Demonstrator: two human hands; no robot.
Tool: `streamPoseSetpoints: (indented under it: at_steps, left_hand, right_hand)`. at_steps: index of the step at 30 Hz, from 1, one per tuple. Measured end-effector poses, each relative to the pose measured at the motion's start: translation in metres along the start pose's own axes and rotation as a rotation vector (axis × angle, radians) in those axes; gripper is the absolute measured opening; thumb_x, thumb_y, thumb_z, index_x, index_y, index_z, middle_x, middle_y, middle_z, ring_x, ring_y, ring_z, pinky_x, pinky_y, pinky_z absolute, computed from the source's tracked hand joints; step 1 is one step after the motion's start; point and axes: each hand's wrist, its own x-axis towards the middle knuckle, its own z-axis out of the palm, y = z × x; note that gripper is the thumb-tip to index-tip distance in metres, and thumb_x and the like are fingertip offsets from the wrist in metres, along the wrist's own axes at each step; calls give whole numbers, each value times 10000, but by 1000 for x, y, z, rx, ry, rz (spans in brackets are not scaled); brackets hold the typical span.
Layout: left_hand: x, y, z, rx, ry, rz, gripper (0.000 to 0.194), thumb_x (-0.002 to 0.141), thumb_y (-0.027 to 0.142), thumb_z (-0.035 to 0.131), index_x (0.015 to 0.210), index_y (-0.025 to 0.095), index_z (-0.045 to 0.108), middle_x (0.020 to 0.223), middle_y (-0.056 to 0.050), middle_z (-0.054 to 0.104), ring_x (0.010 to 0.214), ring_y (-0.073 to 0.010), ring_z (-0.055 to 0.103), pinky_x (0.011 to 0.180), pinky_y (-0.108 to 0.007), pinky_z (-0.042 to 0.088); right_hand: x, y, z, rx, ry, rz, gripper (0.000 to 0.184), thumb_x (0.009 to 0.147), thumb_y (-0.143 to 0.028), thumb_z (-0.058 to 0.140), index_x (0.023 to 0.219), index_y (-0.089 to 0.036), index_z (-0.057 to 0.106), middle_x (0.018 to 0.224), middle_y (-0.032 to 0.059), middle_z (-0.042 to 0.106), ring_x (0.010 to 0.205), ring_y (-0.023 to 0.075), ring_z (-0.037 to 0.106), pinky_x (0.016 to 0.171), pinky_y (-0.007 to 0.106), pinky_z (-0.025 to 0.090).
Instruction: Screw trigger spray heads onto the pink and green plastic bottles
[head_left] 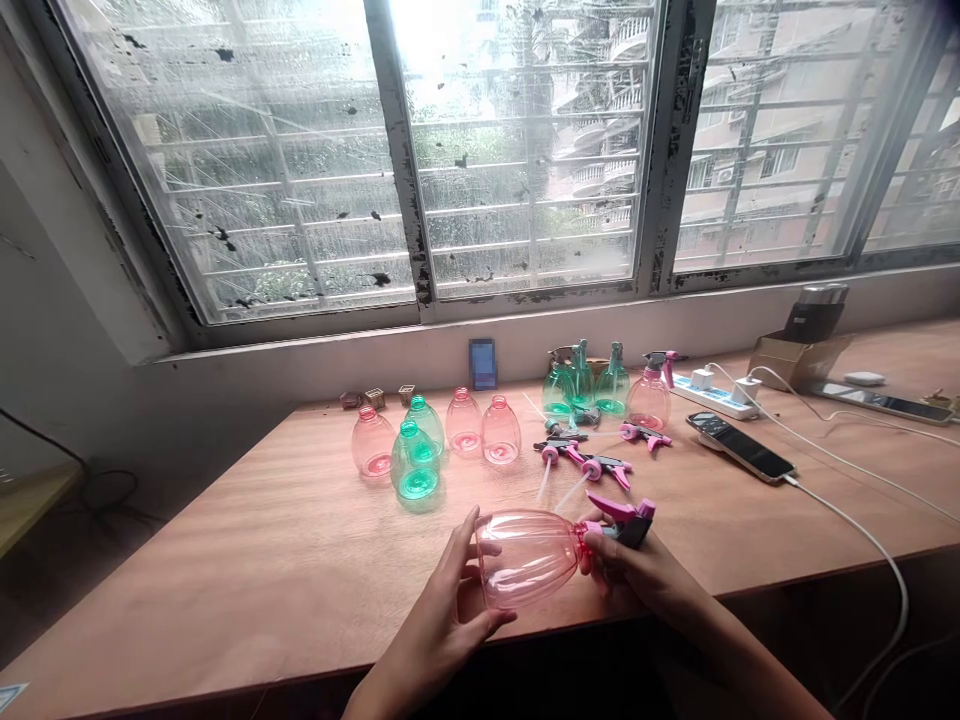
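A clear pink spray bottle (525, 555) lies on its side above the near edge of the wooden table (285, 560). My left hand (442, 615) cups its wide base, fingers curled round it. My right hand (630, 570) grips the bottle's neck, where a pink and grey trigger head (626, 518) sits. Behind stand several open pink bottles (465, 425) and green bottles (415, 465) without heads. Loose trigger heads (592, 462) with thin tubes lie in the middle of the table.
Assembled green and pink spray bottles (611, 385) stand by the window wall. A power strip (712, 392), a phone (739, 447) on a white cable, a cardboard box (799, 355) and another phone (877, 400) occupy the right side. A small blue screen (482, 363) leans against the wall.
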Motion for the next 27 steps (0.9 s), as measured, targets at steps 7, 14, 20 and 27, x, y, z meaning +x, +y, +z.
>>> streamPoseSetpoints:
  at_steps: [7,14,20,27]
  left_hand:
    - [-1,4,0,-62,-35,34,1120,764,219,870,1589,452,149,1641,-82,295,1319,-322,523,1113,-486,461]
    - [-3,7,-3,-48,-54,11,926,877,355,772,1599,381,194,1641,-117,305,1362,-344,498,1151,-506,414]
    - [-2,6,-2,19,-34,27,927,897,306,749,1598,418,154,1538,-107,450,1300,-299,556,1137,-476,426]
    - [-2,4,-3,-7,-66,75,1027,883,300,773,1598,450,51,1673,-80,250,1403,-329,464,1173,-506,385]
  right_hand:
    - [1,3,-1,43,27,-7,372,863,-530,746,812,-178,638,679,33,713,490,144,579,502,264,398]
    - [1,4,-1,52,13,-22,346,891,-498,731,821,-173,636,695,36,721,502,142,587,508,260,391]
    - [1,6,-2,66,21,-4,346,902,-492,723,824,-171,622,684,33,717,497,127,581,511,249,396]
    - [1,4,-1,65,25,-3,367,884,-514,735,816,-175,614,661,31,715,489,135,587,501,251,407]
